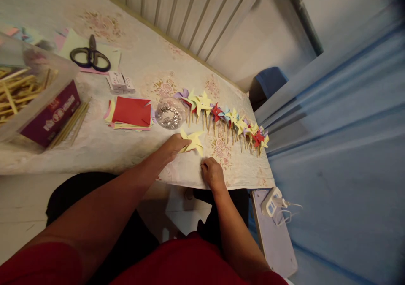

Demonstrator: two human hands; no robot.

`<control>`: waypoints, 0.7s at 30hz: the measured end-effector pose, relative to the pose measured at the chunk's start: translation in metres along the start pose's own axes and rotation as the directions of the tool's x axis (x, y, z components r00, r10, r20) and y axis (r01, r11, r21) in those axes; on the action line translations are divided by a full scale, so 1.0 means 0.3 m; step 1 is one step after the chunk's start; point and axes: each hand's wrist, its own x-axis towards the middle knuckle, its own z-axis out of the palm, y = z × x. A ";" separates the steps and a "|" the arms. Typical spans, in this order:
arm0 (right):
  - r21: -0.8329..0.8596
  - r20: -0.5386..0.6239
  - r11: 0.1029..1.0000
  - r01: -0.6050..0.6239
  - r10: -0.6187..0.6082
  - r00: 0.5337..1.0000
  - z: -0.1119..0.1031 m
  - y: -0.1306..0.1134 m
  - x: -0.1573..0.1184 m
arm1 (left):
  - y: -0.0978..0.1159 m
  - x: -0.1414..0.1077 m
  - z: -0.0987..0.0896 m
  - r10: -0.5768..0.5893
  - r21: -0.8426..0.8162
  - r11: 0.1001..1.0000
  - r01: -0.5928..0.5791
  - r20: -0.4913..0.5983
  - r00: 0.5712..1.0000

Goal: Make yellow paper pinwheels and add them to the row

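My left hand (pixel 175 146) pinches a pale yellow paper pinwheel (pixel 194 142) just above the tablecloth. To its right, my right hand (pixel 213 173) rests near the table's front edge, fingers curled together. Whatever those fingers may hold is hidden. Beyond my left hand stands a clear round container (pixel 169 115) of small shiny metal pieces. A stack of cut paper squares (pixel 131 112), red on top, lies left of it. Finished-looking pinwheels on sticks (pixel 234 117) in yellow, red, blue and purple lie in a row to the right.
Black-handled scissors (pixel 91 59) lie on paper sheets at the far left, near small white boxes (pixel 120 82). A plastic bin (pixel 68 71) of wooden sticks stands left, with loose sticks (pixel 71 124) beside it. A power strip (pixel 271 202) sits on a stool (pixel 278 247) at the right.
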 end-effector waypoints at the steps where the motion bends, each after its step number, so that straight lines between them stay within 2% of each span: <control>1: 0.017 -0.005 1.000 0.004 -0.004 1.000 0.001 0.004 0.001 | 0.001 -0.002 0.000 -0.002 0.001 1.000 0.002 -0.002 1.000; 5: 0.076 -0.021 0.997 -0.004 0.005 1.000 0.010 0.015 0.007 | 0.006 -0.007 0.003 -0.011 -0.008 1.000 0.011 -0.001 1.000; 11: 0.165 0.012 0.978 -0.131 0.131 0.991 0.018 0.023 0.035 | 0.013 -0.012 0.006 -0.024 0.011 1.000 0.024 -0.005 1.000; 21: 0.397 0.087 0.883 -0.250 0.235 0.968 0.019 0.050 0.095 | 0.034 -0.034 0.015 -0.028 -0.023 0.999 0.028 0.003 1.000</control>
